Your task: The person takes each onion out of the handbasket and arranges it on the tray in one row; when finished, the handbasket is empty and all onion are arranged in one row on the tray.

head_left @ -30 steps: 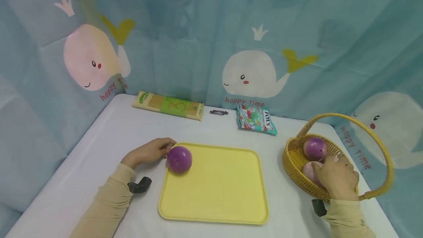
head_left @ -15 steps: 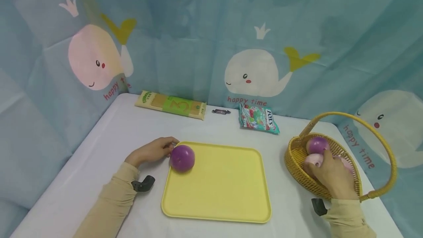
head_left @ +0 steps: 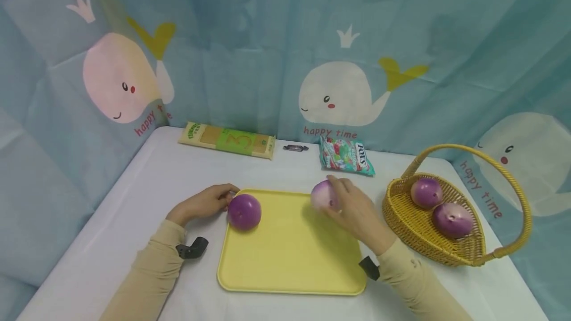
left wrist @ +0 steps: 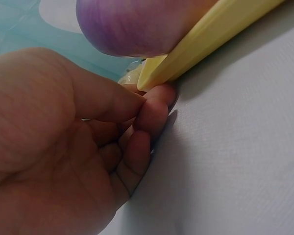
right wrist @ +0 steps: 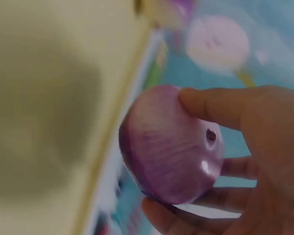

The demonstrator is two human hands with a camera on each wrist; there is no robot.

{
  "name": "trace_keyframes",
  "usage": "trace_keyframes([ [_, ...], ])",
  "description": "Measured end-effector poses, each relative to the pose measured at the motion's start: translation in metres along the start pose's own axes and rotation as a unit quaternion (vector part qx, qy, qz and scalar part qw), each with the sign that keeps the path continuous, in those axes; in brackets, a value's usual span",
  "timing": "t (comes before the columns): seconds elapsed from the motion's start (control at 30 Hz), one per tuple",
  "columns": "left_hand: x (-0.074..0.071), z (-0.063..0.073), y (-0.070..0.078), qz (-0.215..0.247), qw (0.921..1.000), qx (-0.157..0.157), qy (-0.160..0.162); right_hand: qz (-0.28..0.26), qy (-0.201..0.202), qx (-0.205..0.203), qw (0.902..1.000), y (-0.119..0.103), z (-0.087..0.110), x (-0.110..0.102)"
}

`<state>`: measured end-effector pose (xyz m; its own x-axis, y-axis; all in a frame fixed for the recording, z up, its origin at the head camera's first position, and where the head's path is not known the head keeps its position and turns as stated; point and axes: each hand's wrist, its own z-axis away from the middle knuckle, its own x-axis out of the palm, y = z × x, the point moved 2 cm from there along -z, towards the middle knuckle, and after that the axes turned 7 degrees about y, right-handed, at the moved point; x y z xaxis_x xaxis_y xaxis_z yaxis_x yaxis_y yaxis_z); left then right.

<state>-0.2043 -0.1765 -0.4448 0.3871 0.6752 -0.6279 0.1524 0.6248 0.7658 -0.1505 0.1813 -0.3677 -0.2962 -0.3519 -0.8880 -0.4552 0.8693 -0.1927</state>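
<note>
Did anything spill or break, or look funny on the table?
Nothing looks spilled or broken. One slightly odd thing: a small, dark, twist-wrapped candy lies alone on the flat white table, between the long green-and-tan packet and the shiny teal Fox's bag. Maybe it was dropped, but I can't tell.

Beige wrinkled sleeves (head_left: 147,274); black angular wrist pieces (head_left: 194,249); right cuff (head_left: 397,261) perhaps marked

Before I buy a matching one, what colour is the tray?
The tray is plain yellow; the head view shows it best.
</note>
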Motion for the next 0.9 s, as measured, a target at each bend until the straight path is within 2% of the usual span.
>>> trace_keyframes([
  [0.13, 0.002, -0.001, 0.0, -0.002, 1.0, 0.001, 0.003, -0.023, -0.049, -0.026, 0.9982, -0.023, -0.003, 0.03],
  [0.27, 0.004, -0.002, 0.0, -0.004, 1.0, -0.001, -0.001, -0.015, -0.054, -0.045, 0.9974, -0.035, -0.003, 0.045],
  [0.5, 0.001, -0.001, 0.001, -0.011, 0.9999, 0.004, 0.01, -0.028, -0.061, -0.059, 0.996, -0.049, -0.011, 0.056],
  [0.9, 0.001, 0.002, 0.004, -0.003, 0.9999, 0.004, 0.01, -0.038, -0.076, -0.087, 0.9926, -0.066, -0.022, 0.066],
])
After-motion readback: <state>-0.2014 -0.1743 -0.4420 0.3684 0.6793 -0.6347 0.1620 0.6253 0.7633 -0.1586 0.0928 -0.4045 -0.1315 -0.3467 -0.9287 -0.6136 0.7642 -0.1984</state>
